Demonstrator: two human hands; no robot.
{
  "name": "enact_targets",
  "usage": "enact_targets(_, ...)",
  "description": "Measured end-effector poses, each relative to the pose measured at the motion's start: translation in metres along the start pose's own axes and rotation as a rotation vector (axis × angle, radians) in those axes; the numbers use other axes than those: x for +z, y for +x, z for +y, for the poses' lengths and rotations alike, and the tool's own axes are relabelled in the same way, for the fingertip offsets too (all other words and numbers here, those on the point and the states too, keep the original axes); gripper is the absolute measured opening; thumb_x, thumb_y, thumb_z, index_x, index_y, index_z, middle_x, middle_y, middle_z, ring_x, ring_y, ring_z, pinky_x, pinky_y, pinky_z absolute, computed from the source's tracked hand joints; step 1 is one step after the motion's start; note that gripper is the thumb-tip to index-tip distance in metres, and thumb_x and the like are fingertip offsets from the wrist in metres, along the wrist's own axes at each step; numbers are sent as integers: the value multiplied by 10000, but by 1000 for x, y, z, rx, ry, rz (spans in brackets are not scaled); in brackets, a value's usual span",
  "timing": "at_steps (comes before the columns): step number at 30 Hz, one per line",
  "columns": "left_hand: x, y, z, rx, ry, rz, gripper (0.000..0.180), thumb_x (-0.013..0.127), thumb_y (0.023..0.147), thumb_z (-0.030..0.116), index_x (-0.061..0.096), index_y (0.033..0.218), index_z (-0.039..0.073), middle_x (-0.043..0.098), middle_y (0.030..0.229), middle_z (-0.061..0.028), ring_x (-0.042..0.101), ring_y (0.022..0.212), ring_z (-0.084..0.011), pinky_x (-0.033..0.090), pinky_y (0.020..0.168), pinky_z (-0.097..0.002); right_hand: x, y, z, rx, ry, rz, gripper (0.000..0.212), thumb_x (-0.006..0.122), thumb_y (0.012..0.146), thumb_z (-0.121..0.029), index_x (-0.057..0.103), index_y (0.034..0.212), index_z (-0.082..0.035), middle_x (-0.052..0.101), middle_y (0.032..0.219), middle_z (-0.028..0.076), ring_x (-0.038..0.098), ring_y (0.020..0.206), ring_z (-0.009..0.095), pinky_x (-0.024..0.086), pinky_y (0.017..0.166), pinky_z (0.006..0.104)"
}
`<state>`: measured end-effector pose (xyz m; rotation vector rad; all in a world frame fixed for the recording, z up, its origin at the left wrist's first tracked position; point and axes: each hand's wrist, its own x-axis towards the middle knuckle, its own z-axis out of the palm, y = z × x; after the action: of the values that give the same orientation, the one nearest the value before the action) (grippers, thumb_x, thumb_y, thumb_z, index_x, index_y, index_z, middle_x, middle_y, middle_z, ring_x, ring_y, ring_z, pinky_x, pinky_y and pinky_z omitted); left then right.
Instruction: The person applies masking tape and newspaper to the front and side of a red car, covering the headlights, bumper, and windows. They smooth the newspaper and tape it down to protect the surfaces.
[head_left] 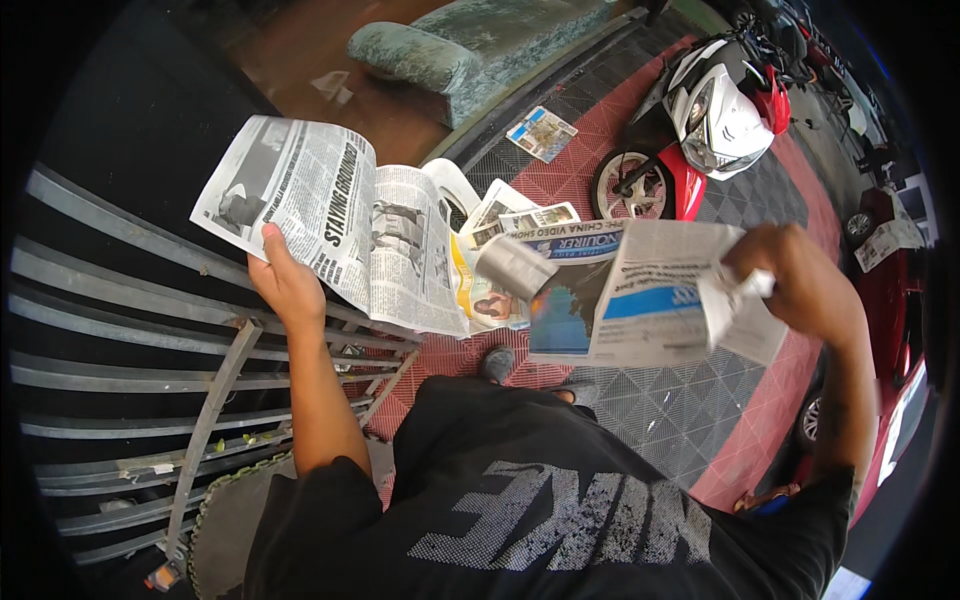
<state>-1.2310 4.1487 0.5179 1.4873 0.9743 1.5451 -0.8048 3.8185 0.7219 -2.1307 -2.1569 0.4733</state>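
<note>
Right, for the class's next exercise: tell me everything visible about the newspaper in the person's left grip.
The newspaper is an open spread of thin, greyish-white paper. A crease divides it: the left part carries text columns, a bold black headline and a grey photo; the right part has more text and another picture. It is held up, slightly curved, its right side overlapping yellow-printed paper in the view. The left grip holds its lower edge, thumb on the printed face.

left hand point(288, 285): 1 | right hand point(800, 280): 1 | left-held newspaper point(335, 225): 1 | overlapping newspapers point(575, 305) at centre and right: several, exact number unclear | sofa point(500, 50): 1 | newspaper near sofa point(541, 134): 1 | white-and-red motorcycle point(725, 120): 1 | feet point(497, 364): 2
</note>
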Motion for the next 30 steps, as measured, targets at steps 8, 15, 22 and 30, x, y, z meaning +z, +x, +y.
enact_targets(8,5,-5,47,-24,364,-61,352,773,1095,248,794,1207,-85,817,1109,-92,714,997,-137,560,922,-324,129,180,51,-129,9,389,347,675,712,115,751,1020,-25,789,1176,171,713,1208,393,536,1043,492)
enact_targets(15,-4,-16,72,48,121,191,197,799,1055,84,802,1138,-95,814,1092,-117,726,960,-137,571,886,-301,285,242,2,-64,148,639,311,739,712,42,741,995,-88,750,1348,128,635,1331,407,496,1099,546)
enact_targets(22,11,-21,119,-79,-30,-165,315,698,1139,206,762,1184,-98,802,1142,-129,718,1037,-159,569,952,-319,464,172,-53,-53,218,-350,729,839,883,-229,606,1573,-192,398,1761,184,408,1596,446,416,1246,661)
enact_targets(30,143,-56,119,324,174,-645,181,885,896,-2,816,1050,-67,779,942,-139,754,811,-211,567,746,-336,307,73,-28,230,954,352,437,798,1012,-174,706,1416,-33,759,1322,162,735,1238,276,593,1040,414)
